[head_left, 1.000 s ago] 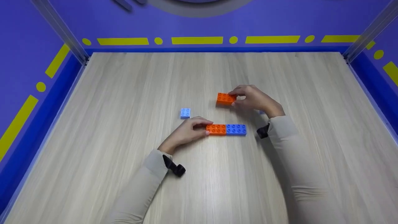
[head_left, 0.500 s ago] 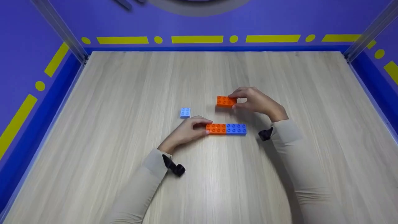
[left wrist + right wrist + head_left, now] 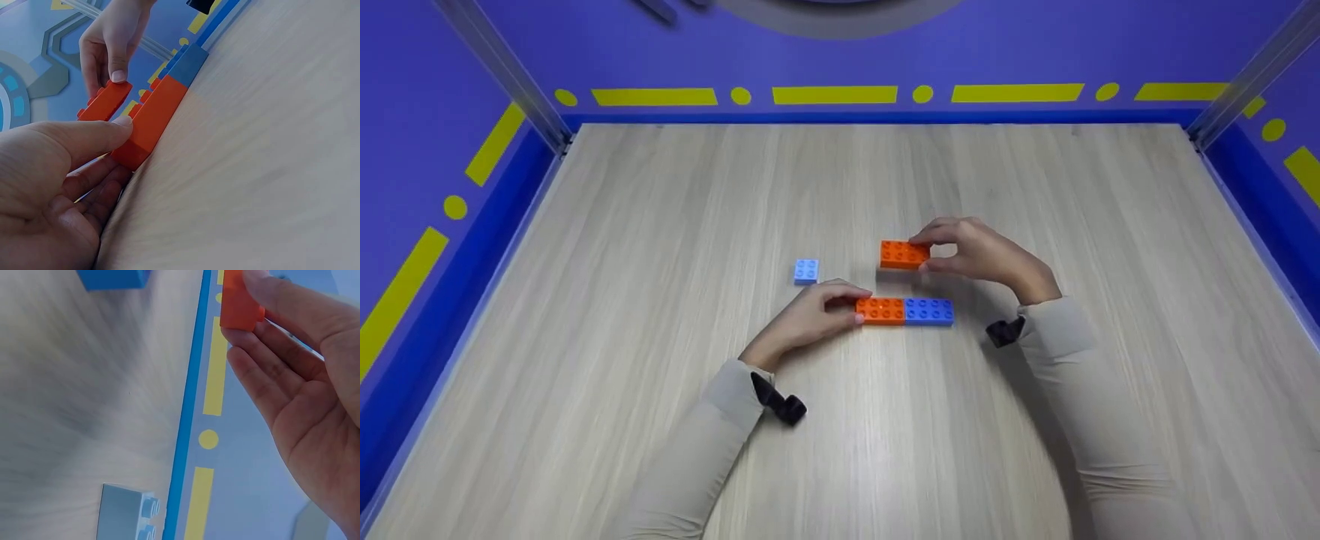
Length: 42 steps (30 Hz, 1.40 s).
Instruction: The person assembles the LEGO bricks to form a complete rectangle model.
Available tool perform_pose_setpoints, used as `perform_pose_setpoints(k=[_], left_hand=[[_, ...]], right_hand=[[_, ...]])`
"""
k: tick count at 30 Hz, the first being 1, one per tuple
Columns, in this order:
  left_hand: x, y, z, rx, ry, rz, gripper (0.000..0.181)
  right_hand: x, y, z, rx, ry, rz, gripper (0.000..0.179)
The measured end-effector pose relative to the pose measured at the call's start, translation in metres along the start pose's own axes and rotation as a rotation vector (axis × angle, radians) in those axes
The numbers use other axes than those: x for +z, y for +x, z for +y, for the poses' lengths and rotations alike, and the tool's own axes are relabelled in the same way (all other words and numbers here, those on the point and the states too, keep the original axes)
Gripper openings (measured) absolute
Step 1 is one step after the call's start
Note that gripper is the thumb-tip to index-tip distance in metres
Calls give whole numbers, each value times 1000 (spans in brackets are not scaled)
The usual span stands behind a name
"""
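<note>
My left hand pinches the left end of an orange toy brick lying on the table. Against that brick's right end sits a blue brick, the two forming a straight row. Behind the row, my right hand holds a second orange brick by its right end, between thumb and fingers. The right wrist view shows this held brick raised off the table. A small light blue brick lies just behind my left hand.
Another light blue brick stands on the table in the right wrist view; my right arm hides it in the head view. Blue panels with yellow marks border the wooden table at the back and sides.
My right hand has come a little nearer with its orange brick, toward the row. The left hand and the bricks on the table have stayed in place.
</note>
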<state>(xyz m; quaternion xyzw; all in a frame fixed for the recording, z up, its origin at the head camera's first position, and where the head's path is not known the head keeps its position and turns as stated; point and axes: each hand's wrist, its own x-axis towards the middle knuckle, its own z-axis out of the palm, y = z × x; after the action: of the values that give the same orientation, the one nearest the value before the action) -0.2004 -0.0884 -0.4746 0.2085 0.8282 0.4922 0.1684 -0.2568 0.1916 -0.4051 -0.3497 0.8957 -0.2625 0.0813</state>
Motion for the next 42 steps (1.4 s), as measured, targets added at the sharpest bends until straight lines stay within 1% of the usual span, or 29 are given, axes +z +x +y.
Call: perform_pose_setpoints(k=[4,14,24,30,35,42], left_hand=[[0,0,-1,-2,0,4,38],[1,1,-2,-1,-44,-11,38],[1,1,-2,1,-56,-11,38],[1,1,-2,0,-62,-12,38],[1,0,-2,0,-58,-12,38],[0,0,-3,37,-38,-7,37]], right_hand=[[1,-2,-2,-3,22,-8,39],[2,-9,-7,-11,32,-27,37],[6,-16,-10,29,65,-59,39],[8,-20,-10,3,84,-56,37],[8,-22,-11,-17,71,-51,37],[12,-26,-13,-39,72,-53,36]])
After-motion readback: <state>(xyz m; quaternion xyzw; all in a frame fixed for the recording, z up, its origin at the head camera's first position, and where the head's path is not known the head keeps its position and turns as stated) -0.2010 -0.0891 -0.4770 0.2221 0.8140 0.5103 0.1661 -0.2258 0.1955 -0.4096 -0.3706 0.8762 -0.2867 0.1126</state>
